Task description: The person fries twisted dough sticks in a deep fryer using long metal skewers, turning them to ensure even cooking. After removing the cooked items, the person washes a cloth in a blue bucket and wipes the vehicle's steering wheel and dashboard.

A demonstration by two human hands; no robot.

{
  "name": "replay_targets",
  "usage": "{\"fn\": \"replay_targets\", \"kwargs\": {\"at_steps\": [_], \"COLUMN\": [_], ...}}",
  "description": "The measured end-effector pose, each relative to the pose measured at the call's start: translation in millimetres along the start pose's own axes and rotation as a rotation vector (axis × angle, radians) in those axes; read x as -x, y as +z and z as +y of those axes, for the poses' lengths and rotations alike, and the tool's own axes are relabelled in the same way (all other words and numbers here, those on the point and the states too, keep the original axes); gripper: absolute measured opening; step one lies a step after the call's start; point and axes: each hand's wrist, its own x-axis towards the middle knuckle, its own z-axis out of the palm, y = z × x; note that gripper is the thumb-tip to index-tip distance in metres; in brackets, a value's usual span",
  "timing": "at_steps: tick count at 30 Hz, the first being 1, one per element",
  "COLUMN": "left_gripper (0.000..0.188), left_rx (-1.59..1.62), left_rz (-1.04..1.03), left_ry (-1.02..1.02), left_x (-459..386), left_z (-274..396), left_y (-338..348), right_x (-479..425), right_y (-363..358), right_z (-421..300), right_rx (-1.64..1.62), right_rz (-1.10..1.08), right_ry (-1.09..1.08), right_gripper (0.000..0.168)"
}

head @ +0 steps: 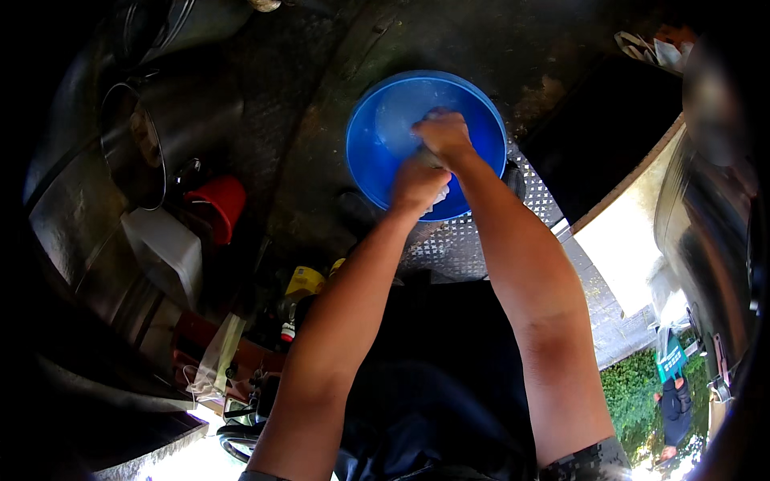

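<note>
My left hand (416, 185) and my right hand (444, 133) are both over a round blue plastic tub (363, 141) on the floor. Between and below my fists shows a bunched whitish cloth (440, 198), which looks wet. Both fists are closed around it, the right one farther away and the left one nearer to me. Cloudy water (402, 117) seems to cover part of the tub's bottom. My fingers and most of the cloth are hidden by the backs of my hands.
A red bucket (224, 207) lies tilted at the left, beside a white plastic container (168, 249). Yellow containers (304, 281) stand near my left forearm. Patterned metal plate (445, 243) covers the floor before me. Another person (675, 409) is outside, at the lower right.
</note>
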Motion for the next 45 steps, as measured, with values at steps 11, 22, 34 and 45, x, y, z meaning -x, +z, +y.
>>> {"fn": "replay_targets", "kwargs": {"at_steps": [11, 22, 34, 45], "left_gripper": [0.023, 0.031, 0.024, 0.025], "left_rx": [0.585, 0.146, -1.214, -1.147], "left_rz": [-0.425, -0.946, -0.133, 0.004], "left_ry": [-0.449, -0.391, 0.536, 1.22], "left_x": [-13.5, 10.9, -19.5, -44.7], "left_z": [3.0, 34.1, 31.4, 29.8], "left_y": [-60.0, -76.0, -45.6, -54.7], "right_x": [75.0, 61.7, 74.0, 109.1], "right_y": [-38.1, -84.9, -47.2, -2.6], "right_z": [16.3, -18.0, -16.6, 12.7], "right_rx": [0.103, 0.681, 0.663, -0.772], "right_rz": [0.153, -0.08, -0.258, -0.058], "right_ry": [-0.646, -1.384, -0.128, 0.405], "right_gripper": [0.075, 0.026, 0.028, 0.022]}}
